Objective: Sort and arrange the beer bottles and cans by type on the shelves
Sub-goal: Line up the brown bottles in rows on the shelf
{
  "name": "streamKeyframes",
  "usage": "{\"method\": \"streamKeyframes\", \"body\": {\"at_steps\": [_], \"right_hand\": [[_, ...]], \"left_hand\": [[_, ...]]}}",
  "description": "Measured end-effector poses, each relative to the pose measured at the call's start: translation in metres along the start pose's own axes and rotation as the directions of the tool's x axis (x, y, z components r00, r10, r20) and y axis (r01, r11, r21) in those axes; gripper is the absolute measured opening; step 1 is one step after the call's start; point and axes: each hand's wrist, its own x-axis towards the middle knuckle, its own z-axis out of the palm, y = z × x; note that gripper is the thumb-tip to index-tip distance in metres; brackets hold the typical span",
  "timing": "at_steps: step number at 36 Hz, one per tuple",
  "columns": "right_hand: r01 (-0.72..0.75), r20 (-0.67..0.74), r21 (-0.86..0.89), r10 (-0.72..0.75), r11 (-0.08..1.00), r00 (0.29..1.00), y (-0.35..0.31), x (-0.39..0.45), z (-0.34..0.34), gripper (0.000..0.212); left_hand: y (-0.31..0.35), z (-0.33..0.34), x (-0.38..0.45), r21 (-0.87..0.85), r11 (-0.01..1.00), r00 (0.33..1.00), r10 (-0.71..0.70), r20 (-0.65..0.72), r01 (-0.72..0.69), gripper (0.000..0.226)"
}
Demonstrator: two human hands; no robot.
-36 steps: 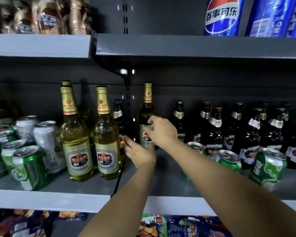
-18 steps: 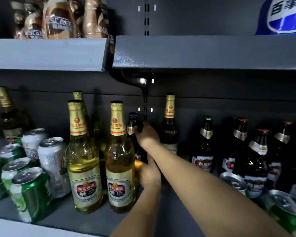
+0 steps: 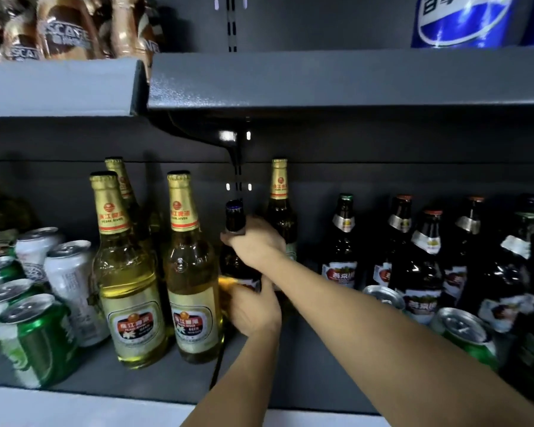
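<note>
My right hand (image 3: 255, 241) grips the neck of a dark blue-capped bottle (image 3: 235, 217) standing at the middle of the shelf (image 3: 136, 380). My left hand (image 3: 253, 309) holds the lower body of that same bottle. To their left stand clear gold-necked Pearl River bottles (image 3: 127, 272) (image 3: 193, 272), with one more behind. A dark gold-necked bottle (image 3: 279, 192) stands just behind my right hand. Brown bottles with silver neck foil (image 3: 342, 241) fill the right side.
Green and white cans (image 3: 37, 337) (image 3: 71, 278) crowd the shelf's left end. Green cans (image 3: 466, 337) lie in front of the brown bottles at right. An upper shelf (image 3: 321, 78) hangs close overhead, carrying coffee bottles and a blue Pepsi pack (image 3: 460, 20).
My right hand left the gold-necked dark bottle and moved left onto the blue-capped bottle's neck. My left hand closed in on that bottle's base. The camera moved closer.
</note>
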Motion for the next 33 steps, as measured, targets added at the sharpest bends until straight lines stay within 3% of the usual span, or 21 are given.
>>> {"method": "streamKeyframes", "body": {"at_steps": [5,10,16,19,25,33], "right_hand": [[-0.049,0.004,0.032,0.049,0.998,0.999,0.021,-0.029,-0.035,0.036],[-0.090,-0.021,0.094,0.092,0.992,0.996,0.045,-0.046,-0.061,0.031],[-0.171,-0.016,0.212,0.179,0.962,0.984,0.080,-0.050,-0.089,0.031],[-0.214,-0.012,0.251,0.224,0.944,0.974,0.097,-0.049,-0.098,0.024],[-0.224,0.013,0.275,0.229,0.935,0.973,0.113,-0.047,-0.111,0.008],[-0.196,0.078,0.285,0.181,0.938,0.980,0.117,-0.048,-0.118,0.018]], "left_hand": [[-0.018,0.004,-0.030,-0.023,0.971,0.971,0.239,0.020,-0.239,0.094],[-0.023,0.003,-0.047,-0.080,0.937,0.894,0.348,0.283,-0.340,0.089],[-0.014,0.019,-0.042,-0.095,0.951,0.760,0.294,0.580,-0.295,0.105],[-0.009,0.029,-0.044,-0.106,0.942,0.723,0.315,0.616,-0.319,0.095],[-0.007,0.043,-0.052,-0.151,0.928,0.709,0.358,0.607,-0.340,0.078],[-0.006,0.039,-0.031,-0.170,0.958,0.538,0.272,0.798,-0.233,0.101]]}}
